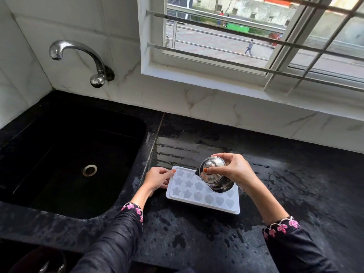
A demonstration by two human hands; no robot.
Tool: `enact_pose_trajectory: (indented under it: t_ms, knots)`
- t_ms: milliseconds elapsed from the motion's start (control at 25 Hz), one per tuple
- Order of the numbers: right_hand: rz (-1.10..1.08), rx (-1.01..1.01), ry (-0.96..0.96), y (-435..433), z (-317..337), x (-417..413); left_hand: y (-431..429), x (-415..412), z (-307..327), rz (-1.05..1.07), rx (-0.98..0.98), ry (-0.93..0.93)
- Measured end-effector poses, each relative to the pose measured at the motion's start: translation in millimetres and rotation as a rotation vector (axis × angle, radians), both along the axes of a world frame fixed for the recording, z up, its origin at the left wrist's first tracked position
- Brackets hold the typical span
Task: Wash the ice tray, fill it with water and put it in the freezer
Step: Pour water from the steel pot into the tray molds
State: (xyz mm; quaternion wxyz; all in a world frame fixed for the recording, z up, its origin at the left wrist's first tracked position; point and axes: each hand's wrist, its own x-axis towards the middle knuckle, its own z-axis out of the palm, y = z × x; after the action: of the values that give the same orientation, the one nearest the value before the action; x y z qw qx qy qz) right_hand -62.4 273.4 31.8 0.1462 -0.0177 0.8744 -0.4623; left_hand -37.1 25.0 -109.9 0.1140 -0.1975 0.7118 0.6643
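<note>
the ice tray (202, 191) lies flat on the wet black counter (295, 184), just right of the sink (69, 154). its left edge is pinned by the left hand (157, 179), fingers nearly flat. a steel kettle (214, 175), gripped by the right hand (236, 171), is tipped over the tray. the pour is best kept thin and moved cavity by cavity, with the tray held level.
</note>
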Motion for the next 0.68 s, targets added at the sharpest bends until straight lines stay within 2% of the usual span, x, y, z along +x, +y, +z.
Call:
enact_pose_trajectory:
  t_ms: [680]
  knots:
    - [-0.032,0.016,0.001,5.2,1.3,1.1,0.2,0.2,-1.6,0.008,0.021,-0.007]
